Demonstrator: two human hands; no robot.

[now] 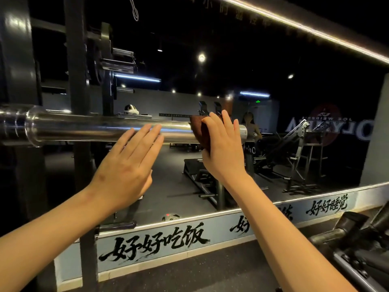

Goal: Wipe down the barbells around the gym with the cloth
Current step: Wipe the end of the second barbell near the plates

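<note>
A shiny steel barbell sleeve (101,130) runs level across the left half of the head view, ending near the middle right. A brown cloth (202,131) is wrapped over its outer end. My right hand (223,148) presses the cloth against the sleeve, fingers spread upward over it. My left hand (128,165) is flat and open, fingers together, with its fingertips just in front of the sleeve's middle, holding nothing.
A dark rack upright (77,81) and a black weight plate (16,49) stand at the left. A large wall mirror (273,102) behind the bar reflects gym machines. A black machine frame (353,249) sits at the lower right, above dark rubber floor (210,270).
</note>
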